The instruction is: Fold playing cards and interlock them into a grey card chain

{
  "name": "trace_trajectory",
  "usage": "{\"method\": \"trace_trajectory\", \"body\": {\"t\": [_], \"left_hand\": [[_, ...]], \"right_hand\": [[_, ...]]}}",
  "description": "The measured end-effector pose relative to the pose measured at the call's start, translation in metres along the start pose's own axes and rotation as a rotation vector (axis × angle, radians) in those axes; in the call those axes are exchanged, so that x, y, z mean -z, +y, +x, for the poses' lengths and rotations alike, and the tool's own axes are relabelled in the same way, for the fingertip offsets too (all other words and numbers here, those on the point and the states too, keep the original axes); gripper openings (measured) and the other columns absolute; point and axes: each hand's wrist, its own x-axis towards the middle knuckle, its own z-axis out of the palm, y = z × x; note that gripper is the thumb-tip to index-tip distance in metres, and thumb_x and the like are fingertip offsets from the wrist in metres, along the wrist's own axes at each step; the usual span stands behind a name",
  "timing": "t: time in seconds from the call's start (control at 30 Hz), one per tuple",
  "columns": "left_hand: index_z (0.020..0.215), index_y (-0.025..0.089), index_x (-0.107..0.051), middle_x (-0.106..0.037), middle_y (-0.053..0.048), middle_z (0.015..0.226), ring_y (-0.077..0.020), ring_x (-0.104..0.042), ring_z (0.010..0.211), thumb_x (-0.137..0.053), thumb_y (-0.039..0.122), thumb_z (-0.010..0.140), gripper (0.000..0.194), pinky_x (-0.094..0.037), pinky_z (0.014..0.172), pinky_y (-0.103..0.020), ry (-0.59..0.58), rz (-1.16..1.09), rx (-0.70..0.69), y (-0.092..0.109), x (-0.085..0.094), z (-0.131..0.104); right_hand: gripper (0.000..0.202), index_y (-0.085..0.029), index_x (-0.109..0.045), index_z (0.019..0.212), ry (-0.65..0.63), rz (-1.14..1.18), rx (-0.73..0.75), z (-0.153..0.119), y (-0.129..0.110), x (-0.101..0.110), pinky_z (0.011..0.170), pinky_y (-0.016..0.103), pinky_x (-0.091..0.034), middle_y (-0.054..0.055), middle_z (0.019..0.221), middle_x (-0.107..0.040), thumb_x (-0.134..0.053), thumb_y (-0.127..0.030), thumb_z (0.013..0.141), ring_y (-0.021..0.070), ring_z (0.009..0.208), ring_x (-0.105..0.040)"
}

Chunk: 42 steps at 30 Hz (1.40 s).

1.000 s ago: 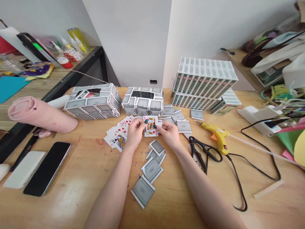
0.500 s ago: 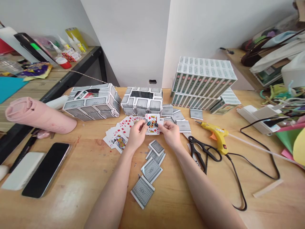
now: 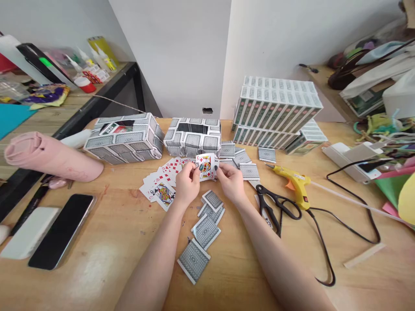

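Left hand (image 3: 188,185): fingers pinching king (image 3: 208,171) by its left edge. Right hand (image 3: 232,183): fingers pinching ace (image 3: 217,161), which pokes out right from behind the king; hard to tell how many cards sit between them. Both cards mid-scene over tabletop (image 3: 129,268), faces showing, near side of box (image 3: 201,143). Fan (image 3: 164,193) of cards lies left, patterned cards (image 3: 206,232) nearer. Scissors (image 3: 274,195) and glue gun (image 3: 301,186) right, packs (image 3: 275,108) far right.
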Motion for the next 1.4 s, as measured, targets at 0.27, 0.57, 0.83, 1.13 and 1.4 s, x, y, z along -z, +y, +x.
{"method": "trace_trajectory", "body": {"t": [0.27,0.57,0.83,1.13,1.4], "left_hand": [[0.070,0.020,-0.043,-0.048,0.003,0.059,-0.0105,-0.046,0.054,-0.046,0.021,0.083,0.014,-0.036,0.055,-0.021,-0.027,0.148,-0.300,0.011,-0.006,-0.010],[0.072,0.020,-0.043,-0.052,0.001,0.062,-0.0113,-0.049,0.056,-0.046,0.018,0.084,0.012,-0.035,0.055,-0.022,0.031,0.226,-0.349,0.008,-0.012,-0.013],[0.073,0.020,-0.044,-0.052,0.001,0.063,-0.0120,-0.049,0.057,-0.045,0.019,0.084,0.012,-0.036,0.055,-0.023,-0.001,0.269,-0.391,0.003,-0.012,-0.012],[0.073,0.020,-0.043,-0.051,0.000,0.064,-0.0129,-0.050,0.059,-0.044,0.017,0.085,0.013,-0.037,0.057,-0.024,-0.045,0.284,-0.489,0.006,-0.011,-0.012],[0.073,0.020,-0.044,-0.052,0.001,0.062,-0.0120,-0.049,0.056,-0.045,0.018,0.085,0.013,-0.035,0.055,-0.023,-0.028,0.309,-0.458,0.005,-0.012,-0.012]], "right_hand": [[0.025,-0.017,-0.064,0.078,0.284,-0.600,0.229,-0.011,0.005,-0.004,0.053,0.023,-0.038,0.000,0.059,-0.059,-0.042,-0.028,0.084,0.0122,0.052,-0.050],[0.032,-0.019,-0.061,0.109,0.316,-0.464,0.252,-0.006,0.011,-0.003,0.066,0.025,-0.048,0.003,0.084,-0.069,-0.047,-0.025,0.081,0.0140,0.068,-0.062],[0.024,-0.017,-0.064,0.095,0.330,-0.432,0.269,-0.007,0.009,-0.001,0.065,0.025,-0.048,0.005,0.083,-0.071,-0.047,-0.029,0.083,0.0147,0.069,-0.063],[0.024,-0.017,-0.066,0.087,0.437,-0.533,0.245,-0.010,0.006,-0.003,0.058,0.022,-0.043,0.001,0.068,-0.066,-0.048,-0.033,0.084,0.0119,0.058,-0.057],[0.023,-0.017,-0.062,0.074,0.460,-0.468,0.206,-0.009,0.001,-0.003,0.056,0.023,-0.043,0.000,0.062,-0.062,-0.050,-0.035,0.082,0.0117,0.055,-0.054]]}}
